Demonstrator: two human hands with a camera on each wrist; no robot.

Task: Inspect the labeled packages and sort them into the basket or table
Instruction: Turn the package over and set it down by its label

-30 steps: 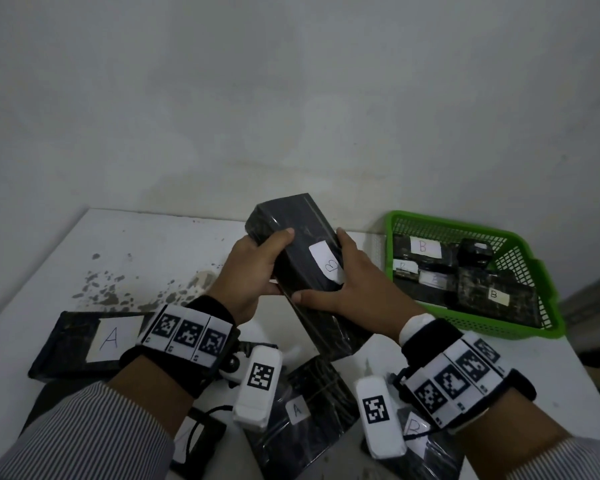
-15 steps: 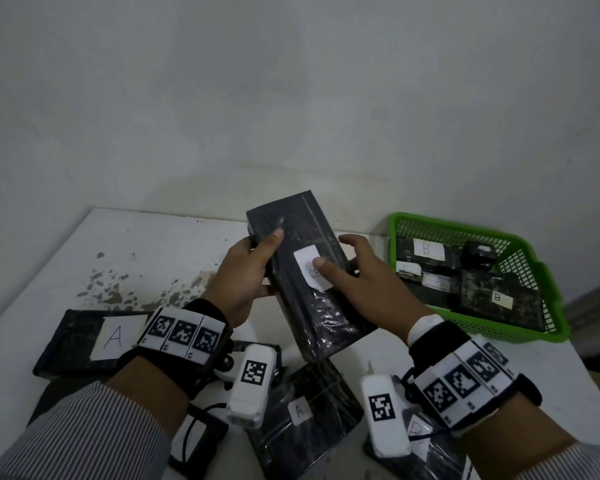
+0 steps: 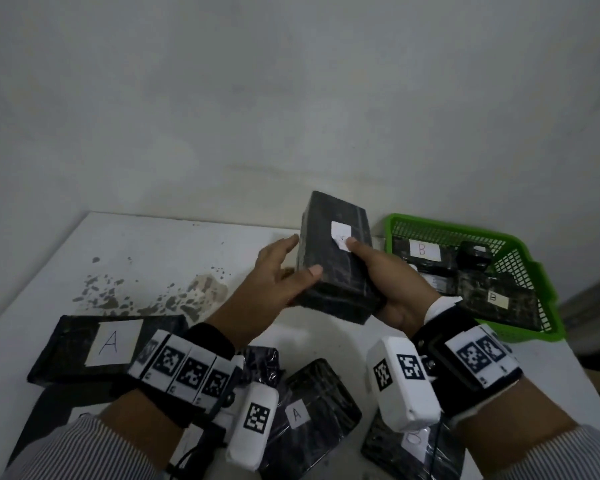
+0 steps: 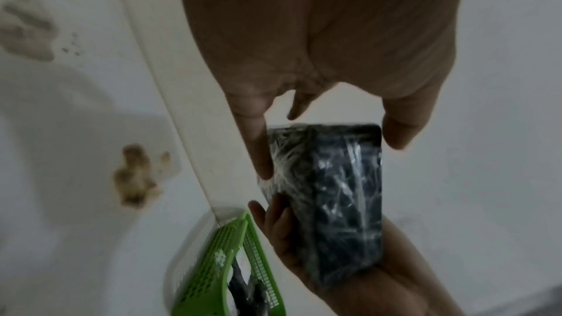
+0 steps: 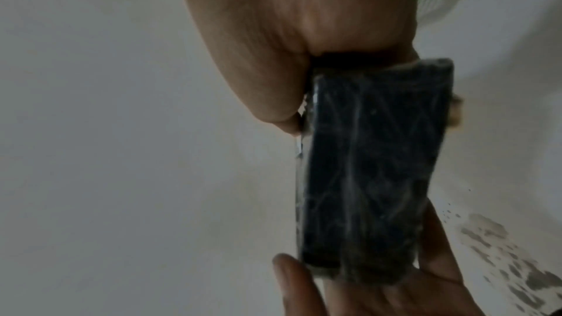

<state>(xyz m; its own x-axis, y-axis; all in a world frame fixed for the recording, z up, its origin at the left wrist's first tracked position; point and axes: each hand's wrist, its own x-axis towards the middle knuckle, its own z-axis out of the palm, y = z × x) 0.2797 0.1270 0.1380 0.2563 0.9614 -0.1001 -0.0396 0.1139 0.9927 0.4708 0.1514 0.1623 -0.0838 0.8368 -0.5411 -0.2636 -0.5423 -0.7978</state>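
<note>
A black wrapped package (image 3: pixel 329 271) with a small white label (image 3: pixel 340 232) is held above the white table (image 3: pixel 174 251), just left of the green basket (image 3: pixel 548 299). My left hand (image 3: pixel 291 261) holds its near left corner, thumb on top and fingers along the side. From the right, my right hand (image 3: pixel 378 271) grips it, thumb on the label and fingers hidden underneath. In the left wrist view my left hand (image 4: pixel 331 156) spans the end of the package (image 4: pixel 334 189). The right wrist view shows my right hand (image 5: pixel 304 45) clamping the package (image 5: pixel 365 177).
The basket holds several black packages, two marked B (image 3: pixel 421 249) (image 3: pixel 496 297). Two packages marked A (image 3: pixel 108 344) (image 3: pixel 297 414) and another (image 3: pixel 413 441) lie on the table near me. Brown stains (image 3: pixel 153 296) mark the table. A wall stands close behind.
The package has swung rightward toward the basket and lies flatter. My right hand went from pointing at the label to gripping from the right; my left fingers have straightened along its side.
</note>
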